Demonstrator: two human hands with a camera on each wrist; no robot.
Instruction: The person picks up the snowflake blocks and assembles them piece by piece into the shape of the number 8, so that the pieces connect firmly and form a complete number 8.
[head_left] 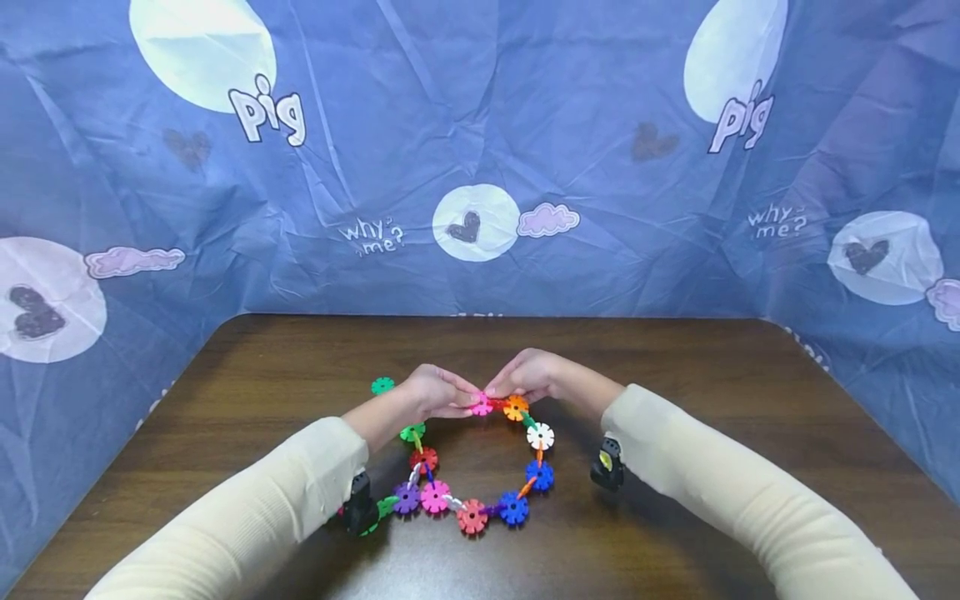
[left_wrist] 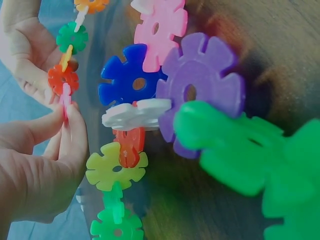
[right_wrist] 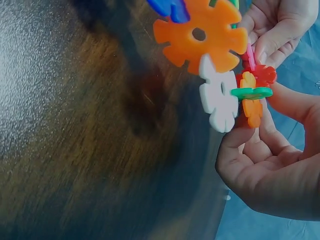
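Notched plastic discs joined edge to edge form a colourful chain, bent into a ring in the head view. At its far side my left hand (head_left: 442,390) pinches a pink disc (left_wrist: 65,97) between thumb and fingers. My right hand (head_left: 528,375) grips the neighbouring red disc (right_wrist: 265,75), whose rim meets the pink one. From the red disc the chain runs on through an orange disc (head_left: 515,407) and a white disc (head_left: 540,436). Blue discs (head_left: 540,476) follow along the right side. Near my left wrist hang a purple disc (left_wrist: 205,85) and green discs (left_wrist: 235,150).
The chain lies above a dark wooden table (head_left: 637,550). A green disc (head_left: 382,385) shows beyond my left forearm. Black wrist cameras (head_left: 607,465) sit at both cuffs. A blue printed cloth (head_left: 622,267) hangs behind and beside the table.
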